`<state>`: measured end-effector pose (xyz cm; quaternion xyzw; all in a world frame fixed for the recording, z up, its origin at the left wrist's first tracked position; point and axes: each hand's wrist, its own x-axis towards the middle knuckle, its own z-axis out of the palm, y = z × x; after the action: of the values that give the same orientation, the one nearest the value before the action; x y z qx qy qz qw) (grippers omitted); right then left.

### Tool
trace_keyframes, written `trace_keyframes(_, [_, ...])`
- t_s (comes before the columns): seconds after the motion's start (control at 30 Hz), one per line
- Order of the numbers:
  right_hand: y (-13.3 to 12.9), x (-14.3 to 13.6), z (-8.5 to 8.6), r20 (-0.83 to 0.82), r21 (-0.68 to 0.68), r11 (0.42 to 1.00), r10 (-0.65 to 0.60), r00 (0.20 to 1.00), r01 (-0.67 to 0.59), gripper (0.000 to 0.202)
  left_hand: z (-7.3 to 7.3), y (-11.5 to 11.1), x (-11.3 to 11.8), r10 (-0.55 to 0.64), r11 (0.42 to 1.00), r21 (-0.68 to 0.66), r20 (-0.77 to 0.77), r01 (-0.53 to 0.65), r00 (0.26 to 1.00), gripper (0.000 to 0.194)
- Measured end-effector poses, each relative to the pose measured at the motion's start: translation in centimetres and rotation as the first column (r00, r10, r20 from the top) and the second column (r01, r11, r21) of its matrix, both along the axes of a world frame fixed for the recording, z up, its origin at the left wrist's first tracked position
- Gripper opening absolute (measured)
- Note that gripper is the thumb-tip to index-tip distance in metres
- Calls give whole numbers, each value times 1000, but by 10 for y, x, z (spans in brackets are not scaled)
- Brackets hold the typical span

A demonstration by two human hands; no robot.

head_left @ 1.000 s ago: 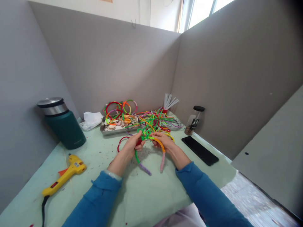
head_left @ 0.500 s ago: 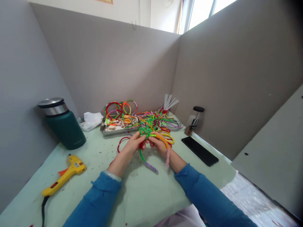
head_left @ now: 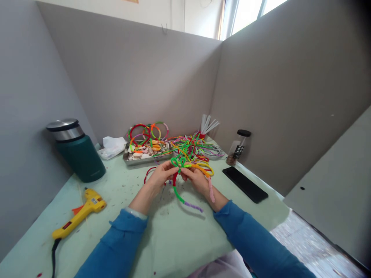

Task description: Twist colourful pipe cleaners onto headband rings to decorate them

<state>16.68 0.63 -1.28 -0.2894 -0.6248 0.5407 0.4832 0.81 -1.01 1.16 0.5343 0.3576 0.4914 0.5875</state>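
Between my two hands, above the middle of the table, is a green pipe cleaner [head_left: 179, 163] bent into several loops. My left hand [head_left: 164, 173] pinches it from the left side, and my right hand [head_left: 197, 179] pinches it from the right. A multicoloured pipe-cleaner strand [head_left: 180, 198], red, green and purple, hangs below the fingers. Another length, yellow-green, orange and pink [head_left: 211, 189], drapes over my right hand. Where the pieces join is partly hidden by my fingertips. A dark red pipe cleaner [head_left: 147, 173] lies behind my left hand.
A metal tray [head_left: 136, 162] of shell-like pieces and pipe-cleaner rings [head_left: 140, 133] stands behind, beside a pile of pipe cleaners [head_left: 191, 146]. A yellow glue gun [head_left: 79, 216] and a green bottle [head_left: 81, 158] are left. Right are a black phone [head_left: 245, 184] and a lidded jar [head_left: 238, 148].
The green loops have turned and now show more openly between my fingertips. The hanging red, green and purple strand has swung a little to the right, as has the pink end.
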Motion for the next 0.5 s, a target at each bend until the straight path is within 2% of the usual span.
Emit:
trace_keyframes(0.23, [-2,-5,2,40,-23,1000,-15,999,16,24,-4,4,0,89,995,-29,-48,-90,995,35])
trace_keyframes(0.4, [-8,-8,10,41,37,997,-70,997,68,18,-6,5,3,153,986,-60,-50,-156,987,34])
trace_keyframes(0.5, [-7,-7,9,50,52,993,-109,993,106,15,-6,4,5,166,982,-83,-29,-168,986,34])
